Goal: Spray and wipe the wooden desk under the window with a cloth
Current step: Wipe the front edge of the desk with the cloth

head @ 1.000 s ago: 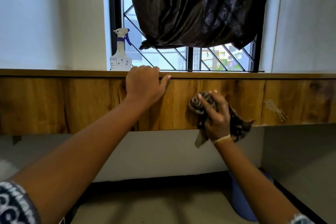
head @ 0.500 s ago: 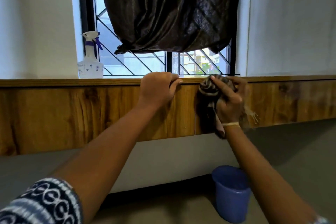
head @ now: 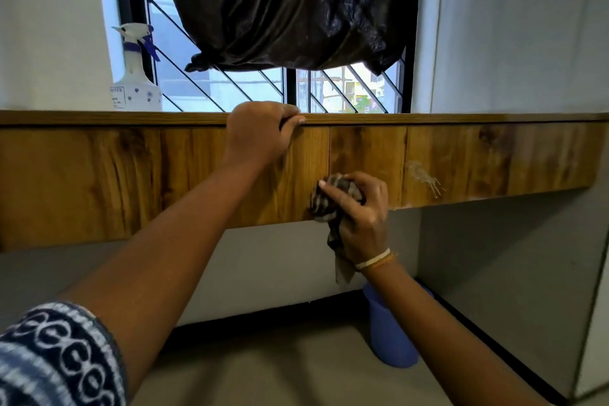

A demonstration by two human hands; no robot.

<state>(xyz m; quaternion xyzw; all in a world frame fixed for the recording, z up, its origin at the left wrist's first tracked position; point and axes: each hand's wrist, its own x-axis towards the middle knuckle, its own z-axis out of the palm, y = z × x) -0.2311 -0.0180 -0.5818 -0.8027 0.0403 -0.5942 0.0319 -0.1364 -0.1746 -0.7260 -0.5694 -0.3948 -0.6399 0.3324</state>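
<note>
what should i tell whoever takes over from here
Left hand grips the desk's top edge as a brace.
Right hand holds the cloth bunched against the front panel, low, near the middle.
Spray bottle stands on the desk top at the left, by the window.
Done: wiping of the front is under way.
Left: a whitish streaked mark on the panel just right of the cloth. The top surface cannot be judged from this view.

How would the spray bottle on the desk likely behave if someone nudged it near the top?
The spray bottle would probably tip rather than slide: it looks tall, with a narrow neck above a wider base. It seems light plastic, so likely easy to lift. How full it is cannot be told.
</note>
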